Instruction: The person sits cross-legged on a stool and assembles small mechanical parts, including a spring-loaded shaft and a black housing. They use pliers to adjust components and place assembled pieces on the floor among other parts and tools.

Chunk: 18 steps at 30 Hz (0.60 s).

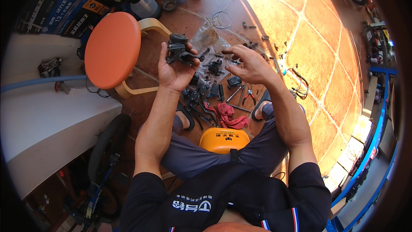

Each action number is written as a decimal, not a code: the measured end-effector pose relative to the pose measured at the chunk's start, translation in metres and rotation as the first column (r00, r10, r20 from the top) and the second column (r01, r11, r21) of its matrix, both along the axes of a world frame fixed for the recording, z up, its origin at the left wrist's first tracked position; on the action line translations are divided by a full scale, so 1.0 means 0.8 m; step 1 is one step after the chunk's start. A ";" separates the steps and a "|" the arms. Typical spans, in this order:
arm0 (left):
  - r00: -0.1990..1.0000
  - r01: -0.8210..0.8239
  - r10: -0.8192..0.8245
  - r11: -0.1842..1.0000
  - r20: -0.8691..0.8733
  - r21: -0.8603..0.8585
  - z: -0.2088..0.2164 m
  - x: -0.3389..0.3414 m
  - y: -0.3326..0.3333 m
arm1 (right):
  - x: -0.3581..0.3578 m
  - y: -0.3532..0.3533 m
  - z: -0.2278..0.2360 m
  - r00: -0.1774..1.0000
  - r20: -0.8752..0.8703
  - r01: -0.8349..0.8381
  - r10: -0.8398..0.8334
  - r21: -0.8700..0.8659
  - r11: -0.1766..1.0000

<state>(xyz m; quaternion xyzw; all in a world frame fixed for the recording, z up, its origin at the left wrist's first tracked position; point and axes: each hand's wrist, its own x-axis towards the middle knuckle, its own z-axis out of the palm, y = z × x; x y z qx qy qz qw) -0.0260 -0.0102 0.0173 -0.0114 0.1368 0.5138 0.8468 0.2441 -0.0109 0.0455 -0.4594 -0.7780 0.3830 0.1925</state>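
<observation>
My left hand (pixel 177 71) is closed round a black mechanical part (pixel 178 50) with a lumpy, jointed shape; its exact kind does not show. To the right, my right hand (pixel 249 64) hovers over the floor with thumb and fingers apart and nothing visible between them. Below the hands, several small black parts (pixel 214 66) lie on a clear plastic bag (pixel 209 38). Closer to me are red-handled pliers (pixel 249 97), a metal rod-like tool (pixel 236 93), a small dark block (pixel 234 81) and a crumpled red cloth (pixel 231 116).
An orange round stool (pixel 112 50) stands to the left, with stacked boxes (pixel 64 8) behind it. A yellow seat-like object (pixel 224 140) is between my legs. Loose small parts (pixel 266 38) are scattered on the tiled floor (pixel 317 30). Blue shelving (pixel 377 120) runs along the right, and a bicycle wheel (pixel 107 146) is at lower left.
</observation>
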 end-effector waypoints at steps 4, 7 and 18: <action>1.000 -0.001 0.001 1.000 0.006 -0.007 0.001 0.000 0.001 | 0.000 0.000 0.000 1.000 0.015 -0.005 0.005 -0.005 1.000; 1.000 -0.008 0.008 1.000 -0.004 -0.014 0.002 0.001 0.001 | 0.000 0.000 -0.001 1.000 0.031 -0.008 0.008 0.001 1.000; 0.996 -0.026 0.026 1.000 -0.084 0.005 -0.008 -0.005 0.003 | 0.000 -0.001 -0.004 0.997 0.075 -0.016 0.014 0.039 0.999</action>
